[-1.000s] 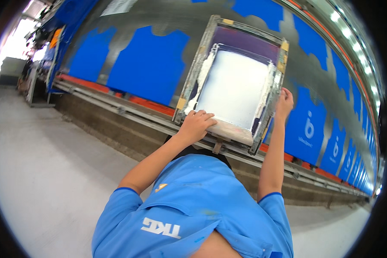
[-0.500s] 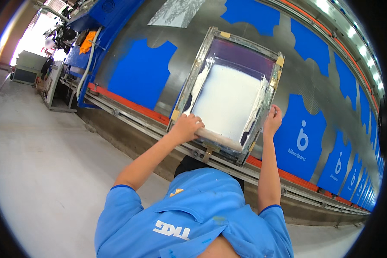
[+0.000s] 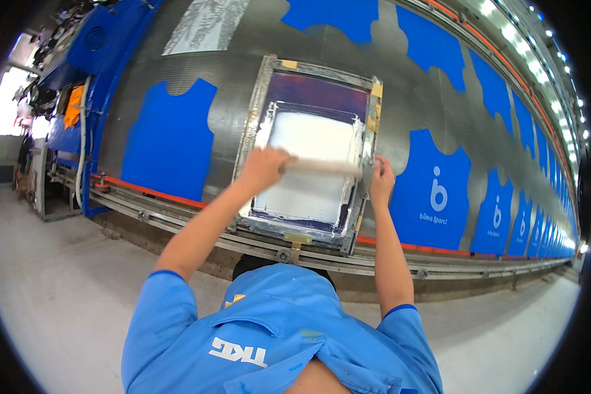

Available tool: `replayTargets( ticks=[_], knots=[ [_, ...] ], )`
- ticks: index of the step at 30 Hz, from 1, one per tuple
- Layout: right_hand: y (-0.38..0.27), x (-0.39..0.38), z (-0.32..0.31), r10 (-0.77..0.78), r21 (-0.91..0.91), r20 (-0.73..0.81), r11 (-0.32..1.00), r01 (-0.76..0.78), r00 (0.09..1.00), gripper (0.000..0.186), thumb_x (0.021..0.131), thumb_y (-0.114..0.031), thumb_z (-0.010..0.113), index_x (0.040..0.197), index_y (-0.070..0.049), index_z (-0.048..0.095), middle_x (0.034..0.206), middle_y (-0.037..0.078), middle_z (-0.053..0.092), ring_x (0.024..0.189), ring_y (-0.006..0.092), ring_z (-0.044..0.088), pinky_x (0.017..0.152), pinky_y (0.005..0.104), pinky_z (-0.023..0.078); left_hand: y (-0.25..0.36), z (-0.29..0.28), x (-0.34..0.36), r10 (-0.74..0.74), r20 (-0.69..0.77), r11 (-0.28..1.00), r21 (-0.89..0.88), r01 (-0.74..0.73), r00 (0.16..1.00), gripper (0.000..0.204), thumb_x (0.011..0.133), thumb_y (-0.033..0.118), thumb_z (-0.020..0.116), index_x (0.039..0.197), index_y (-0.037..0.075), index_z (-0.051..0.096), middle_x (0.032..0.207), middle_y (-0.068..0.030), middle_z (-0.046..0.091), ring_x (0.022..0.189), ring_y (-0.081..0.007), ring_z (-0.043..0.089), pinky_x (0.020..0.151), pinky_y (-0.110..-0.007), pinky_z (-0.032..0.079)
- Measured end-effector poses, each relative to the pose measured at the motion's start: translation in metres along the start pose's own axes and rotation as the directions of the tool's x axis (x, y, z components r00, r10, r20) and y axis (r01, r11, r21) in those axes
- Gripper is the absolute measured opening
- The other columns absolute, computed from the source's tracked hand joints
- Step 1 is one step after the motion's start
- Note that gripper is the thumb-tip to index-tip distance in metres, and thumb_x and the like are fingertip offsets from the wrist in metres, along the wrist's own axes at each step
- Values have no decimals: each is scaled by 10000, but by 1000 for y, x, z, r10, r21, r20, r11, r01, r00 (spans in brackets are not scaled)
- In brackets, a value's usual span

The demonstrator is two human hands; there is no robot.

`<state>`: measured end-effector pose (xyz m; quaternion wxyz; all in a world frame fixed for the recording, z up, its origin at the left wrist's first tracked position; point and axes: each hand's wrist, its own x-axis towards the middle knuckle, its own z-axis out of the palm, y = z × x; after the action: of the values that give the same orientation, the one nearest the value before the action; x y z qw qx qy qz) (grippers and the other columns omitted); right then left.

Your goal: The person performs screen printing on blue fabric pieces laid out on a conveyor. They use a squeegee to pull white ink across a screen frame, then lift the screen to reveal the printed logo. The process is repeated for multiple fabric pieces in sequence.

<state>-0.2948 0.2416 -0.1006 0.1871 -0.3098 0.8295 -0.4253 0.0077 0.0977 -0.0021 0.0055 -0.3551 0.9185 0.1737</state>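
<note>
1. Fingers [image 3: 285,158] of the left hand [image 3: 263,169] are curled around the left end of a long, pale squeegee [image 3: 328,167], which lies crosswise over the middle of a screen-printing frame [image 3: 255,110].

2. On the frame's right rail, the right hand [image 3: 382,183] has its fingers bent, about level with the squeegee. Whether they grasp the rail or only rest against it, I cannot tell.

3. Inside the frame, white ink [image 3: 356,136] is heaped in rough ridges along both long sides; a dark purple strip of mesh [image 3: 322,90] shows at the end farthest from the person.

4. For a good stroke, the squeegee probably wants to stay square to the frame's long sides, with one steady tilt and even pressure. Being held at one end, it could press unevenly, and a nudged frame could smear the print.

5. From the left fingers, the squeegee runs rightward; its free end stops near the frame's right rail, just beside the right fingers. Blur hides its lower edge.

6. Left of the frame, a plain blue jersey panel [image 3: 171,141] lies on the grey printing table [image 3: 262,29]; right of the frame, a logo-marked blue panel [image 3: 410,203] lies flat.
</note>
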Motion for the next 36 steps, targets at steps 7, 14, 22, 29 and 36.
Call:
replayTargets(
  ticks=[7,14,22,29,36],
  knots=[
    [-92,29,-54,-544,-469,106,710,525,832,510,828,-344,790,1297,-176,680,1209,72,634,1138,295,551,926,467,446,-30,-64,143,-83,197,993,98,65,977,375,814,338,791,1183,287,748,1085,-39,754,1041,-274,697,887,-435,550],
    [-138,111,-12,-343,-531,467,628,569,815,413,713,-377,862,1066,-177,786,1025,41,724,1066,262,628,867,436,475,-28,-65,160,-56,213,997,62,43,975,390,798,342,801,1177,266,754,1055,-53,764,1014,-282,708,888,-438,551],
    [-149,82,-20,-196,-526,443,734,431,875,290,756,-376,846,963,-175,813,911,81,739,966,297,679,825,424,551,0,-70,127,-67,76,988,145,56,995,218,823,275,751,1038,247,775,938,-52,756,910,-291,719,795,-429,566],
    [-98,-4,-16,-292,-453,426,751,481,856,199,757,-233,834,942,-162,813,915,72,733,927,295,672,793,430,556,4,-21,50,-53,124,995,86,43,991,283,788,218,756,1066,265,776,978,-23,755,947,-255,715,812,-425,564],
    [-73,-83,-22,-382,-353,391,778,520,837,277,656,-57,820,924,-113,774,936,40,714,898,267,654,806,393,538,21,6,-37,-42,60,998,57,39,997,361,755,105,757,1093,231,771,1041,23,748,996,-208,694,801,-414,494]
  ],
)
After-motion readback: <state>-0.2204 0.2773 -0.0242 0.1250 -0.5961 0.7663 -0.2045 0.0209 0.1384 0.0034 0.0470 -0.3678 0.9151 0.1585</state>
